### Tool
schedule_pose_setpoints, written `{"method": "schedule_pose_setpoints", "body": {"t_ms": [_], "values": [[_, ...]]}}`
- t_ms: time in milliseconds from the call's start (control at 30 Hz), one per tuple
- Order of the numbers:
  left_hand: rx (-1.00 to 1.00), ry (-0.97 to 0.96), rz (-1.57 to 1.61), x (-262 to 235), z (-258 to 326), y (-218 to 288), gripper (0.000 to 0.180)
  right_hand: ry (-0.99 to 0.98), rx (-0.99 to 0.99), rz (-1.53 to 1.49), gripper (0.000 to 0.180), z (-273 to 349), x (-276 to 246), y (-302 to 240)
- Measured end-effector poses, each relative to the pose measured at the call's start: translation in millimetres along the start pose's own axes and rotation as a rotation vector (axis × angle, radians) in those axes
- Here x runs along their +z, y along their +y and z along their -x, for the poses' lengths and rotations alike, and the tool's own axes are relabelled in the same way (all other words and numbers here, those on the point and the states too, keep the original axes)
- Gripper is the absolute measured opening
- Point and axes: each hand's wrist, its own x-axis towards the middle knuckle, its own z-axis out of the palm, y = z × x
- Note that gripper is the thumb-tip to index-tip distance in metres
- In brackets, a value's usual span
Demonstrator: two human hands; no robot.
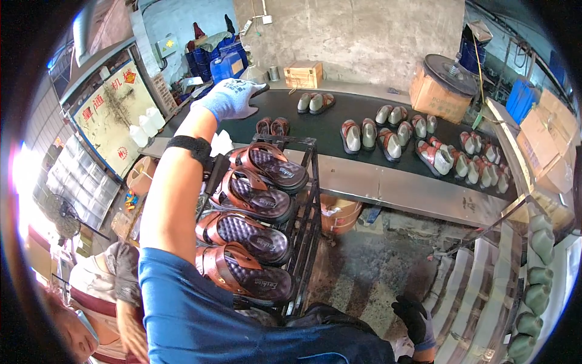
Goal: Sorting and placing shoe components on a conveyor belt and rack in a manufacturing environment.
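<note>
- Nearest, at the low right, the right hand (415,321) hangs beside the body in a dark-coated glove. Its fingers are loosely parted and I see nothing in them; it seems kept low because only the other arm reaches out.
- At the low left there is a co-worker (91,279) with a mask, close to the stretched arm.
- In front of the body, four brown sandals (245,235) lie on a black metal rack (306,209), one behind another. All toes point to the right; perhaps such order lets each one be taken easily, without rubbing its neighbour.
- At the far end of the rack is a smaller-looking brown pair (272,126), side by side.
- Beyond it, the left hand (233,100), in a pale blue glove, is over the near left part of the long black-topped desk (357,115). The thumb stands apart from the fingers. A dark shape is at the fingertips; I cannot tell if it is glove coating or a held thing.
- On the desk, a pair of sandals (316,104) stands alone, and more sandals (435,159) gather at the right. Grey-green forms (353,138) fill them, probably to keep the straps in shape.
- At the far edge are a wooden box (303,75) and a carton (438,97) under a round black lid (450,73), maybe put there to leave the middle free.
</note>
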Motion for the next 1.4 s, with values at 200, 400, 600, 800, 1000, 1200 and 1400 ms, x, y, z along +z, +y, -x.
{"method": "schedule_pose_setpoints", "body": {"t_ms": [200, 400, 600, 800, 1000, 1200, 1400], "values": [[-0.145, -0.084, 0.111, -4, -83, 99, 0.055, -0.041, -0.027, 0.082, 0.046, -5, -6, -4], [0.047, -0.131, 0.604, 61, -169, 321, 0.059, 0.041, 0.014, -0.139, 0.043, -53, -74, 13], [-0.005, -0.055, 0.568, 248, -196, 369, 0.058, -0.024, -0.075, 0.382, 0.042, -126, -89, -2], [0.066, -0.743, -0.053, 426, -182, 266, 0.051, -0.035, -0.050, 0.388, 0.041, -245, -97, -34], [-0.196, -0.990, 0.015, 447, -179, 241, 0.037, -0.233, 0.006, 0.373, 0.042, -407, -29, -106], [-0.475, -0.901, 0.152, 451, -153, 166, 0.029, -0.504, 0.083, 0.509, 0.039, -534, -10, -121], [-0.676, -0.899, 0.046, 483, -89, 84, 0.021, -0.549, 0.355, 0.260, 0.041, -621, 29, -106]]}}
